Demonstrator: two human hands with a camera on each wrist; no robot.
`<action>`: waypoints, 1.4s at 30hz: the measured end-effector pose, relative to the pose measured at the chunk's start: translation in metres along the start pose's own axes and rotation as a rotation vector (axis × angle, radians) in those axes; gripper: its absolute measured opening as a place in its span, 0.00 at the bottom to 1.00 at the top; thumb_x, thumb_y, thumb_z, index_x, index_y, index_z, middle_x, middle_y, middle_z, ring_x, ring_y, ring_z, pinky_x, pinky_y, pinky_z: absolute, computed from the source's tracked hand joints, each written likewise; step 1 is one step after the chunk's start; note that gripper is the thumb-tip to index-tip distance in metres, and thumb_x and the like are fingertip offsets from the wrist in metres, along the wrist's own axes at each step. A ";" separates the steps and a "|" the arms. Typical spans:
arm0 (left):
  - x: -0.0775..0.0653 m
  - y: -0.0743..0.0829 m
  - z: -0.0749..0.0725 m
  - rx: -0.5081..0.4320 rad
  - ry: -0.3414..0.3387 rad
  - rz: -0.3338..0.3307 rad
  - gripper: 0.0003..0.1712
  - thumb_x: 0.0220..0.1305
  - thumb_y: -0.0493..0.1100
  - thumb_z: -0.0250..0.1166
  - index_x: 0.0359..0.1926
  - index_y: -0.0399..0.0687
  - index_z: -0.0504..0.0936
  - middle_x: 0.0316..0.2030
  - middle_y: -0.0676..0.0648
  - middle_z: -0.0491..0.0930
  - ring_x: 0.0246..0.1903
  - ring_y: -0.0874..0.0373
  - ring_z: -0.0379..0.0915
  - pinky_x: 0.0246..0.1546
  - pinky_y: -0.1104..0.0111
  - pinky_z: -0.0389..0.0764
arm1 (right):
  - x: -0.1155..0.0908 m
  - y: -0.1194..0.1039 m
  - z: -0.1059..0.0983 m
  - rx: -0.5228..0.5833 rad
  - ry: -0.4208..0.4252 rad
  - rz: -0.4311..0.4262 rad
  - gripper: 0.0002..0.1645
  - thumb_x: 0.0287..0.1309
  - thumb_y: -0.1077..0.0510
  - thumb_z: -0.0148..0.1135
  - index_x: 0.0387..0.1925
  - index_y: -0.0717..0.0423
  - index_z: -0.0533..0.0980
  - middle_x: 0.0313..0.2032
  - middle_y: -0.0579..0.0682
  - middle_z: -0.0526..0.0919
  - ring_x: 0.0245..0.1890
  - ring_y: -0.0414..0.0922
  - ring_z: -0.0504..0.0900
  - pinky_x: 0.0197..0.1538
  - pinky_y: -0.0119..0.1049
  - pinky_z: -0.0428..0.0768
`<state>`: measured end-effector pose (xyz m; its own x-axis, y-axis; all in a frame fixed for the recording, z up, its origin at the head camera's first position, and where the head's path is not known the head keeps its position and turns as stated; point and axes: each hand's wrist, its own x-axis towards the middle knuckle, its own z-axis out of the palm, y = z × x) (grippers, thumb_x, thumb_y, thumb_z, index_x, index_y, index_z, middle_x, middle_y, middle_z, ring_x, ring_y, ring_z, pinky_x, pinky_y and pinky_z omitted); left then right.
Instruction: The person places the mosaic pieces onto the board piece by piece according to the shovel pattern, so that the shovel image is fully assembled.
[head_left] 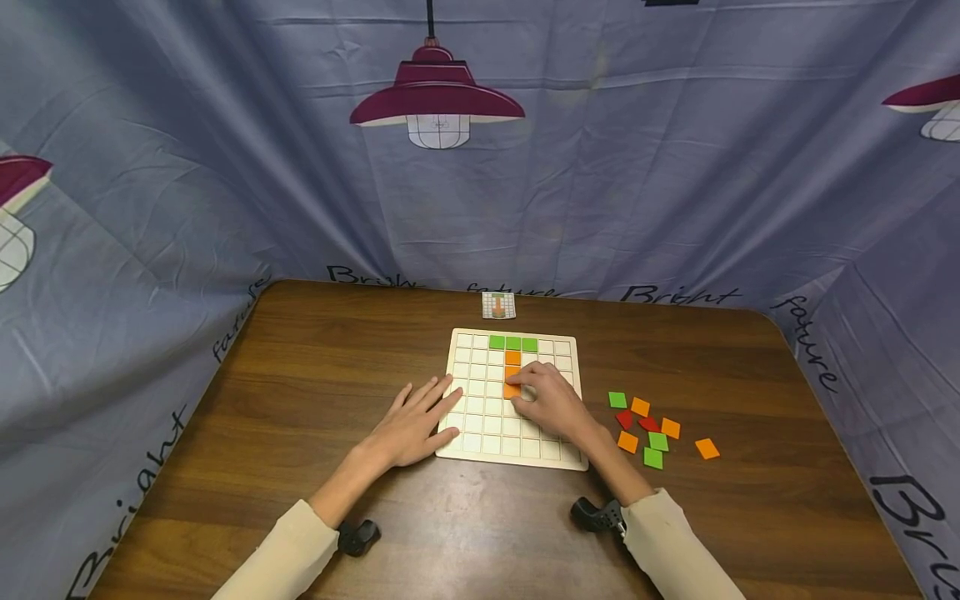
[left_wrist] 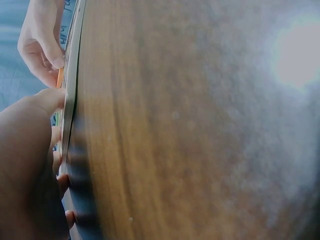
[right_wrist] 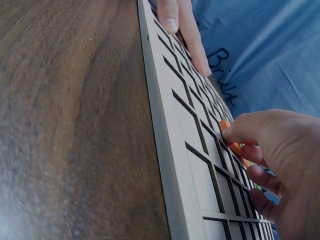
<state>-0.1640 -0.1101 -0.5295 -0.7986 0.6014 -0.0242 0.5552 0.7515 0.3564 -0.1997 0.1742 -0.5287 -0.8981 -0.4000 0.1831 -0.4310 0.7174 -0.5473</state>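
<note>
A pale grid board (head_left: 480,446) lies on the table, with three green tiles (head_left: 513,343) along its far row and a column of orange tiles (head_left: 512,357) running down from the middle one. My right hand (head_left: 553,402) pinches an orange tile (head_left: 512,391) between thumb and fingers at the near end of that column; the right wrist view shows the orange tile (right_wrist: 223,125) standing slightly raised by the thumb. With fingers spread, my left hand (head_left: 408,425) rests its fingertips on the board's left edge.
Loose green, orange and red tiles (head_left: 648,425) are scattered right of the board, one orange tile (head_left: 707,449) apart from them. A small pattern card (head_left: 498,306) lies beyond the board. Printed cloth (head_left: 465,208) hangs behind the wooden table (head_left: 337,350).
</note>
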 end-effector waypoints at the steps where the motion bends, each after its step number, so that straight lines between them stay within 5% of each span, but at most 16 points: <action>1: 0.000 0.000 0.000 0.002 -0.001 -0.002 0.37 0.76 0.59 0.51 0.78 0.50 0.57 0.77 0.43 0.49 0.75 0.44 0.43 0.70 0.40 0.44 | 0.000 0.000 0.000 -0.001 0.001 -0.001 0.17 0.56 0.60 0.70 0.49 0.54 0.86 0.45 0.47 0.81 0.44 0.47 0.75 0.45 0.42 0.75; 34: 0.002 0.000 -0.002 0.024 -0.037 -0.017 0.38 0.77 0.61 0.48 0.79 0.54 0.53 0.78 0.46 0.45 0.76 0.47 0.40 0.71 0.42 0.42 | 0.001 0.002 -0.004 0.024 -0.016 -0.007 0.18 0.57 0.61 0.69 0.51 0.55 0.85 0.44 0.49 0.79 0.46 0.49 0.74 0.47 0.43 0.73; 42: 0.002 0.000 0.000 0.004 -0.001 0.004 0.37 0.76 0.59 0.51 0.78 0.51 0.56 0.78 0.43 0.48 0.75 0.44 0.43 0.70 0.40 0.43 | -0.008 0.011 -0.018 0.124 0.065 0.004 0.16 0.57 0.60 0.71 0.49 0.56 0.86 0.44 0.49 0.82 0.47 0.49 0.78 0.50 0.47 0.77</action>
<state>-0.1656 -0.1092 -0.5298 -0.7962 0.6046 -0.0238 0.5591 0.7502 0.3529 -0.1982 0.1952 -0.5216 -0.9053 -0.3565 0.2309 -0.4169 0.6411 -0.6443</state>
